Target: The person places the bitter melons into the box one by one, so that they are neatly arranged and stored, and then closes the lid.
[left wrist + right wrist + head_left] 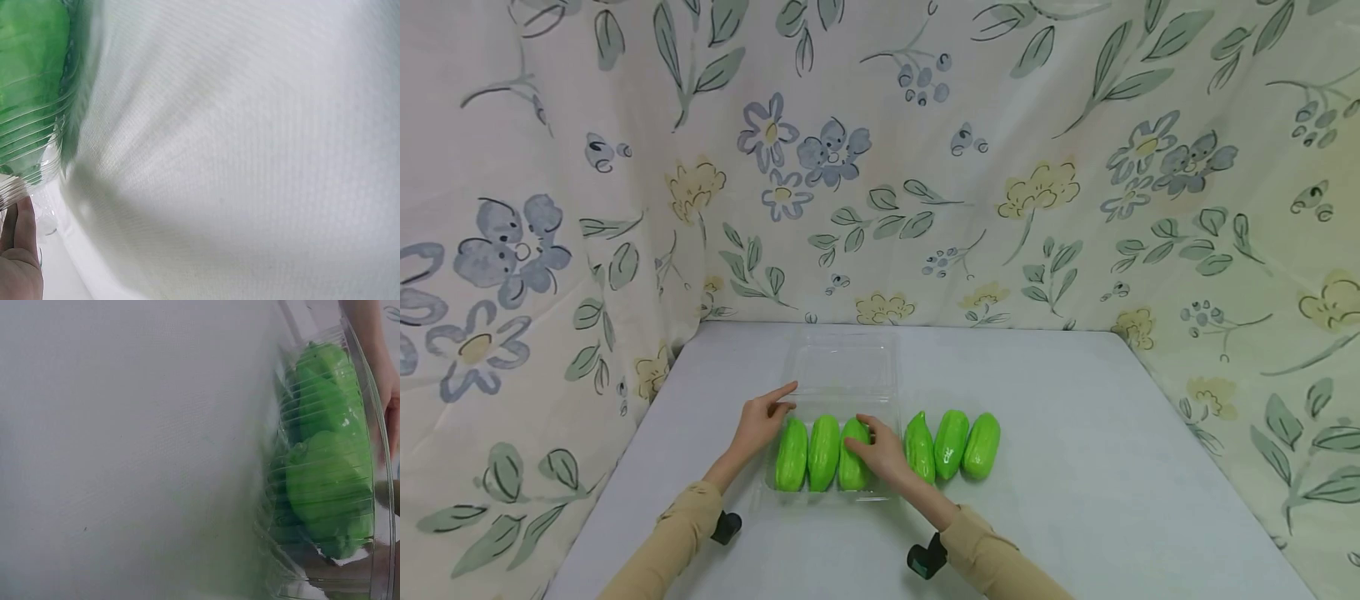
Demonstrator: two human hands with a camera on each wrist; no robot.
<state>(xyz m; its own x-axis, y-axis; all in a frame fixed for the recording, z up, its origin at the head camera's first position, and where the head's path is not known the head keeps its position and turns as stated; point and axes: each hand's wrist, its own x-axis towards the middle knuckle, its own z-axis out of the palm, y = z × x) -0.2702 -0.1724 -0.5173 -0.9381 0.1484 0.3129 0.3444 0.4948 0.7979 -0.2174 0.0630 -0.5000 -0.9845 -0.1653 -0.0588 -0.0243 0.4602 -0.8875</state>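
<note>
A clear plastic clamshell box [883, 408] lies with its lid [842, 365] folded back, away from the person. Three bright green gourd-like vegetables stand side by side in the tray: a left one [791, 457], a middle one [823, 454] and a right one [853, 467]. My right hand [883, 454] holds the right gourd, thumb and fingers on its upper part. At the tray's far left corner is my left hand [760, 421], index finger stretched toward the hinge. In the left wrist view, its fingers [24, 231] touch the box's ribbed end.
Beside the box on the right lie three more green gourds [952, 444], close together on the white table [1075, 467]. A floral curtain [925, 167] hangs behind the table and along both sides. Black wrist cameras [927, 557] sit under the forearms.
</note>
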